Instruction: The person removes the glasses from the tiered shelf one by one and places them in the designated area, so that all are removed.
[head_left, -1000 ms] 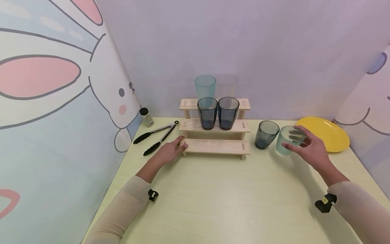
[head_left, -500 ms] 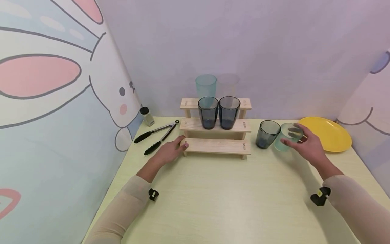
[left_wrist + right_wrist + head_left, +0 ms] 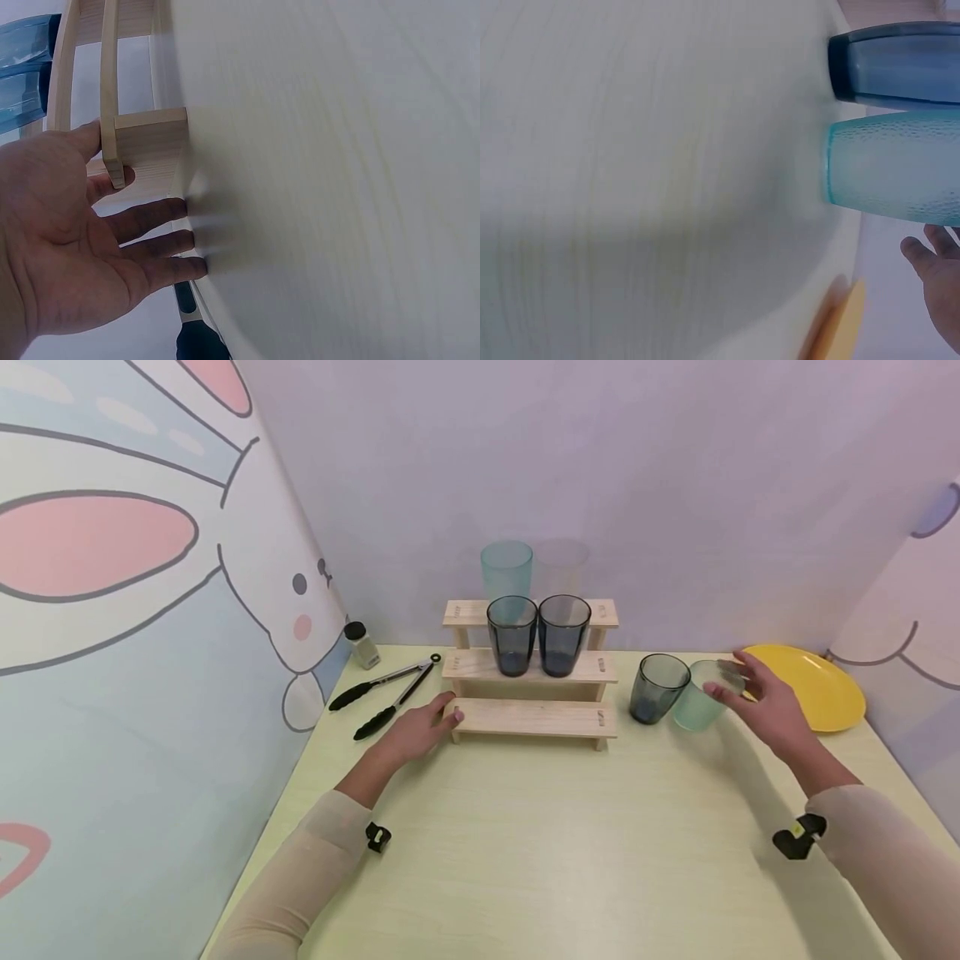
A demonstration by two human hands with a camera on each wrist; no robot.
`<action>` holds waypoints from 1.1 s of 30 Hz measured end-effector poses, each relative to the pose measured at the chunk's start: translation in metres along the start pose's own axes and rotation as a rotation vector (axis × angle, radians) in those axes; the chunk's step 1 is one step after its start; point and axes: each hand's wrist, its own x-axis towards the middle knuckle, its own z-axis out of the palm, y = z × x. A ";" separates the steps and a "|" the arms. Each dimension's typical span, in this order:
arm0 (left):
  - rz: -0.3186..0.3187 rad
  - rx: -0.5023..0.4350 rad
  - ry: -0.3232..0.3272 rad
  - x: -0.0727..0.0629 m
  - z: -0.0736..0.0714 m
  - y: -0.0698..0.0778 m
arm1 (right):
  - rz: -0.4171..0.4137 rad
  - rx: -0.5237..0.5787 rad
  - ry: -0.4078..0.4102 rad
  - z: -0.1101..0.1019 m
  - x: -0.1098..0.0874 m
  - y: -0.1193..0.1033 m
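Green cup (image 3: 697, 707): right wrist view shows pebbling; head view, rim.

Rack (image 3: 532, 718) matt wood; green cup (image 3: 892, 169) translucent, pebbled

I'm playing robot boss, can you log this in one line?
left hand: pinches shelf | right hand: at green cup | yellow plate: on table

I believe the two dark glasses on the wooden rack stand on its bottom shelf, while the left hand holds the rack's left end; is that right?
Not quite: the two dark glasses on the wooden rack stand on its middle shelf, not the bottom one, as the head view shows. The left hand does hold the rack's left end.
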 end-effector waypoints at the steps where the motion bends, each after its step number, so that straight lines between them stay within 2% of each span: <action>1: -0.001 -0.001 -0.001 0.000 0.000 0.000 | -0.017 0.020 0.011 -0.003 -0.001 -0.003; 6: -0.009 -0.003 -0.009 0.000 -0.001 0.000 | -0.097 0.056 0.075 -0.016 -0.001 -0.018; 12: -0.002 0.003 -0.009 0.001 0.000 -0.002 | -0.114 0.059 0.060 -0.016 0.000 -0.045; 23: -0.008 -0.005 -0.010 0.000 0.001 0.000 | -0.230 0.069 0.016 0.020 0.014 -0.102; 33: 0.000 -0.009 0.007 0.001 0.001 -0.002 | -0.302 0.149 -0.047 0.057 0.030 -0.151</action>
